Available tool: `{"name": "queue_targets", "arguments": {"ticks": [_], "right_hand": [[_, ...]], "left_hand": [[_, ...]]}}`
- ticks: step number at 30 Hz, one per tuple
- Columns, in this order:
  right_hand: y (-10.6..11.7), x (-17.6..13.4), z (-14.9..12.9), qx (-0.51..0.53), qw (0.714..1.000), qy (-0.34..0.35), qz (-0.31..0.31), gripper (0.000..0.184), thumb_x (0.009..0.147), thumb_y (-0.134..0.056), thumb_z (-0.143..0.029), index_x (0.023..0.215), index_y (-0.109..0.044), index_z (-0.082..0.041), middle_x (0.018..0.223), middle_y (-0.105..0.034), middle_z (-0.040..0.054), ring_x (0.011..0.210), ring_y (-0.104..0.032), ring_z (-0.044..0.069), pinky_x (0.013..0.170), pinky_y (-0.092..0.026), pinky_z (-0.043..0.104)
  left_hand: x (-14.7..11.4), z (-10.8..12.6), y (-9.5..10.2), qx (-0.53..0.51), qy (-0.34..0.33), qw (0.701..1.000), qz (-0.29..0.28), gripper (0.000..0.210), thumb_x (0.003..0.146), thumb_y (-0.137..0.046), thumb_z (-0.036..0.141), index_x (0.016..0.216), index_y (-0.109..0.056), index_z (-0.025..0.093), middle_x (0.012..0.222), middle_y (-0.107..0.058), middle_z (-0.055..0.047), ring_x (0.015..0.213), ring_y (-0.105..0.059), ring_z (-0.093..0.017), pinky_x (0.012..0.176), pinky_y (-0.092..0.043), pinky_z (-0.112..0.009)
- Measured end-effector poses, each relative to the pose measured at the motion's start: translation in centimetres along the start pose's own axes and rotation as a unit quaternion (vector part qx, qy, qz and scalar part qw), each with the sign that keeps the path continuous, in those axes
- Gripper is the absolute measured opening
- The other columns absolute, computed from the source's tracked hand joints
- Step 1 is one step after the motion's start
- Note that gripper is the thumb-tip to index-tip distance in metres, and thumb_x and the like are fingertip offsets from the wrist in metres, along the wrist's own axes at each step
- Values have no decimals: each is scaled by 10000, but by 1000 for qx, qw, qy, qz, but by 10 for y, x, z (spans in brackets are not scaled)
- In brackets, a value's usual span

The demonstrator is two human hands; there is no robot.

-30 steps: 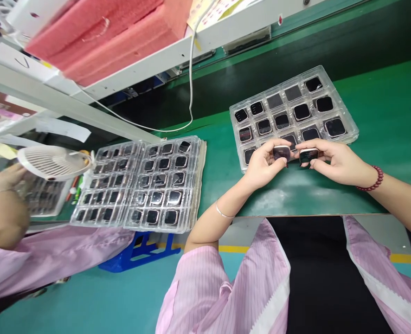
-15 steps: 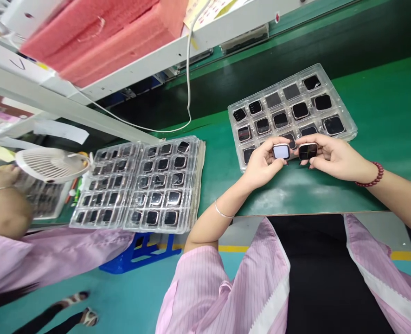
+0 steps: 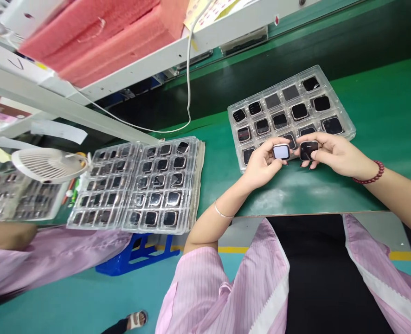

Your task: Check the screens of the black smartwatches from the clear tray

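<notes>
My left hand (image 3: 264, 163) is closed on a smartwatch case (image 3: 281, 151) without a strap, its screen lit pale white. In my right hand (image 3: 334, 154) sits a second smartwatch case (image 3: 307, 150) with a dark screen, the thumb resting on its lower right corner. The two cases are held side by side, slightly apart, over the front edge of a clear plastic tray (image 3: 346, 121). Several dark-screened watch cases, such as one watch (image 3: 299, 111), lie in its compartments. My hands hide part of the front row.
Two clear trays of watches, a left tray (image 3: 124, 157) and a right tray (image 3: 195, 185), lie to the left. A white fan (image 3: 48, 163) and a co-worker's arm (image 3: 9, 235) are further left. A white cable (image 3: 189, 83) hangs from the shelf (image 3: 132, 62) above the green table (image 3: 282, 197).
The right-hand watch's screen went from showing crossed lines to mostly dark, and my right thumb moved onto it. The co-worker's arm moved lower, and a foot on the floor shifted right.
</notes>
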State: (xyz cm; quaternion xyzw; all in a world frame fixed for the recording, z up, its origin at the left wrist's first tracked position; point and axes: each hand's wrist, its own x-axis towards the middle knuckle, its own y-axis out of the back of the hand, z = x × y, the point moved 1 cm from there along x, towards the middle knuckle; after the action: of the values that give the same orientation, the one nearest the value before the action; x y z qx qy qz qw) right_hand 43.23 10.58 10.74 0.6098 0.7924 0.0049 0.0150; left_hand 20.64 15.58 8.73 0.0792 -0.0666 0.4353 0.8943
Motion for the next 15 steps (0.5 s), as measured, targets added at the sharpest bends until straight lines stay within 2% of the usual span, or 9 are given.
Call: {"name": "queue_targets", "arguments": {"ticks": [5,9,15], "right_hand": [[2,1,0,20,999,-27,4,382,880,-715,-182,1262,-703,-201,1112,-810,90,786,-797,201,615,-666,286],[3,2,-1,24,1000,-10,4,411,864,-726,-169,1271,-700,-222,1109,-806,78,825,-795,217,620,-672,300],[5,3,5,19,1000,9,-2,428,867,-723,-199,1291,-684,-236,1125,-799,75,827,-789,221,665,-681,347]], "left_hand": [[0,-2,3,15,-3,1000,-15,473,879,-688,309,1322,-580,181,1337,-665,-131,1100,-713,-224,912,-608,-341],[0,-4,4,24,-15,999,-20,484,887,-670,293,1351,-579,190,1387,-644,-133,1067,-731,-224,932,-614,-369],[1,-3,4,6,-13,1000,-22,502,881,-694,296,1362,-585,199,1466,-608,-143,1037,-744,-212,876,-627,-328]]}}
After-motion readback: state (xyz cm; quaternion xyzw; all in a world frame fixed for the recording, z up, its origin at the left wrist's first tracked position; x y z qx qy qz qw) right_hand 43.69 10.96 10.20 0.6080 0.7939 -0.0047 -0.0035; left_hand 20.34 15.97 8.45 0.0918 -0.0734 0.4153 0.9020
